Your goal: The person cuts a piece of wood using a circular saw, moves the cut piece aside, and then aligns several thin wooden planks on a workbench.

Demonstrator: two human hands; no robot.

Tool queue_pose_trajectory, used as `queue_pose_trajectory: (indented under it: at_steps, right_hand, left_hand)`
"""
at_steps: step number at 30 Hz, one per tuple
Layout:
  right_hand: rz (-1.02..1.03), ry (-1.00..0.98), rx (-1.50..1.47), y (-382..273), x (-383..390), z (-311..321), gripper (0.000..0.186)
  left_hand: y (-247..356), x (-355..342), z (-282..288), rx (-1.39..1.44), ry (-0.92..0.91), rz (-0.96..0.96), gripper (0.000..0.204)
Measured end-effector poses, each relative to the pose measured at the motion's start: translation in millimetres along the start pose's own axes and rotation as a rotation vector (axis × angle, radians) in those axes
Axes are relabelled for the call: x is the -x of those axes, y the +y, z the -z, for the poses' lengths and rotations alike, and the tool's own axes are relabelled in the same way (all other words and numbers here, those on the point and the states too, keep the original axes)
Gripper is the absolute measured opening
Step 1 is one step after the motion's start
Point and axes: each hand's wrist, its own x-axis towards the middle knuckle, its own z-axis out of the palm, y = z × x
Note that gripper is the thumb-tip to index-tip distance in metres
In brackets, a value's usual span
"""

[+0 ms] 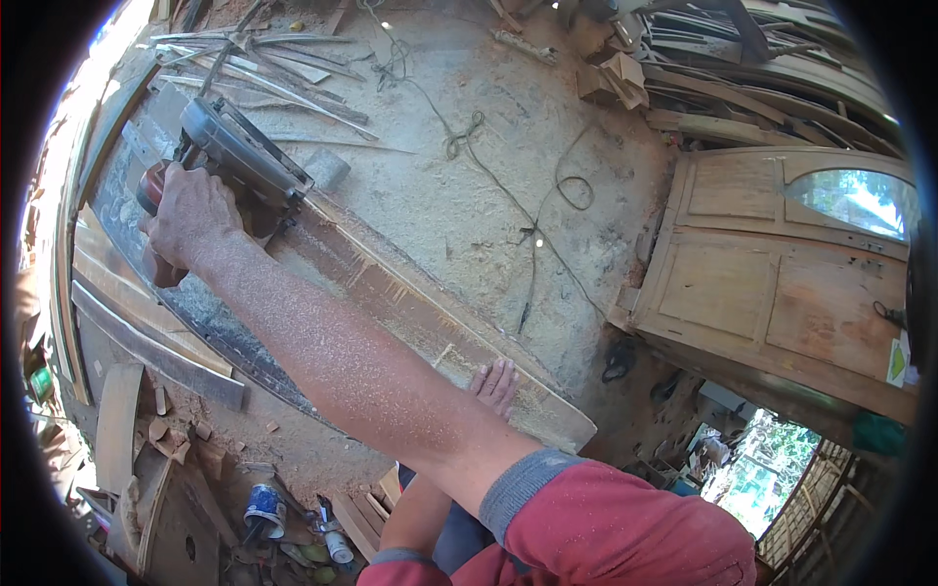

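Observation:
My right hand [192,220] reaches across to the far left, closed around the handle of a dark, dusty circular saw [244,146] with a red part by the grip. Its underside and blade are hidden. The saw rests at the far end of a long brown wooden board [391,293], which slants down toward me and has sawdust in streaks on it. On the board's near part lies my left hand [496,386], fingers flat and slightly apart. My right forearm passes over the left one and hides its wrist. Fine sawdust coats the right forearm.
A loose cord [469,146] runs across the dusty floor beyond the board. Wooden door panels [743,283] stand at right. Stacked planks [782,88] fill the back right, thin strips [274,78] the back left. A blue-white can [265,510] and offcuts [176,439] lie at lower left.

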Motion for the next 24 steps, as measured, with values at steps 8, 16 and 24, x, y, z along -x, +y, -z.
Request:
queue_pose_trajectory:
  at_steps: [8,16,24]
  right_hand:
    - [0.016,0.032,0.012,-11,-20,-8,0.058]
    - [0.009,0.079,-0.012,-20,-43,-11,0.056]
    - [0.011,0.121,-0.034,-35,-72,-19,0.048]
  left_hand:
    - [-4,5,-13,-0.005,0.027,-0.012,0.068]
    - [-1,6,-3,0.042,-0.053,0.018,0.069]
    - [-5,13,-5,0.044,-0.054,0.006,0.066]
